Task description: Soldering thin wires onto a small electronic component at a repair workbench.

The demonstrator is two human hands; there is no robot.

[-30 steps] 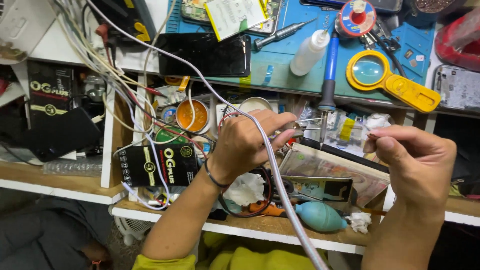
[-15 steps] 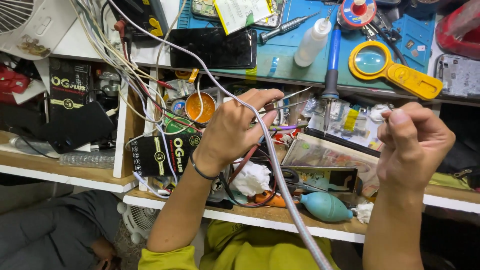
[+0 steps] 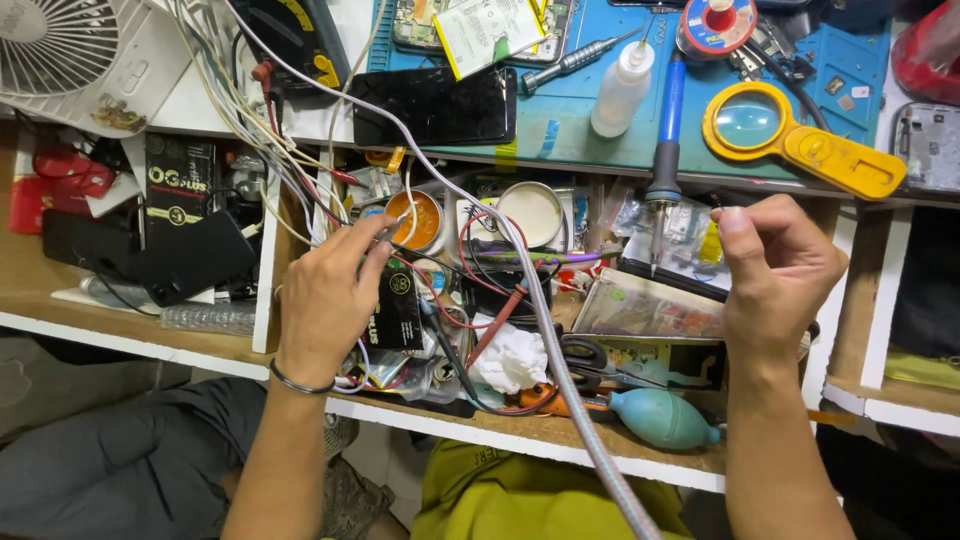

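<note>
A thin wire (image 3: 560, 257) stretches across a cluttered shelf (image 3: 640, 450), pinched between two hands held well apart. The left hand (image 3: 330, 300) grips one end beside an orange tin (image 3: 418, 220); the right hand (image 3: 775, 275) is closed on the other, under a blue soldering iron (image 3: 668, 130) and yellow magnifier (image 3: 790, 135) on the tabletop (image 3: 560, 125).

Left hand (image 3: 328, 300): fingertips buried in the tangle of thin coloured wires (image 3: 300, 170), can't tell if they pinch anything. Right hand (image 3: 775, 270), right of the blue-handled soldering iron (image 3: 665, 130): fist curled, whatever's inside hidden. White desk fan (image 3: 60, 50), far left of the iron, cut off by top-left edge. Red plastic container (image 3: 925, 50), right of the iron, cut by frame edge. Small parts on the blue bench mat (image 3: 560, 110) too tiny to ID.
</note>
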